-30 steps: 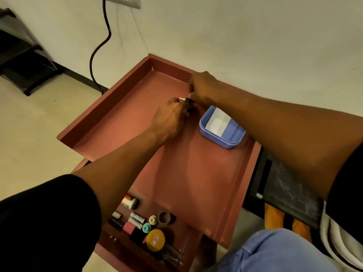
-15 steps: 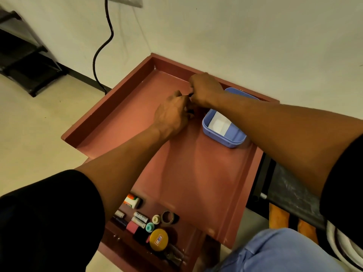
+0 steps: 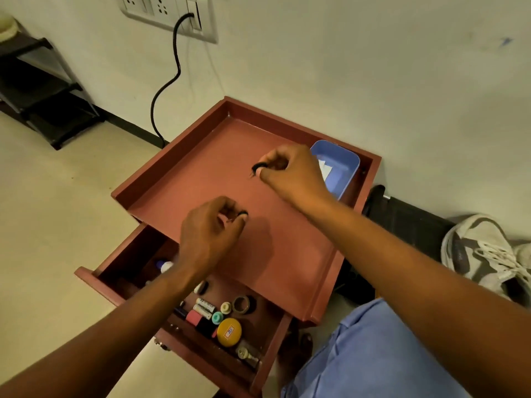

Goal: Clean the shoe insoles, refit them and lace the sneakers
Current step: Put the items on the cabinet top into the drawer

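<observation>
Hands above a reddish table top (image 3: pixel 201 179) with a raised rim. Right hand (image 3: pixel 290 170), far and right of centre, pinches a small black object (image 3: pixel 256 168) between thumb and curled fingers; the object protrudes at the fingertips on the hand's left side, and what it is cannot be told. Left hand (image 3: pixel 209 228), nearer and to the left, has its fingers curled round a second small black piece (image 3: pixel 242 214), which shows just at the fingertips on its right side. The two hands are apart. Blue tray (image 3: pixel 349 170) stands in the far right corner of the table, just beside the right hand, with white paper inside. Open drawer (image 3: pixel 120 271) below the near edge holds batteries, a yellow round tin (image 3: pixel 229 332) and a tape roll (image 3: pixel 242 304). White and grey sneaker (image 3: pixel 482 254), laced, lies on the floor at far right, well apart from both hands
</observation>
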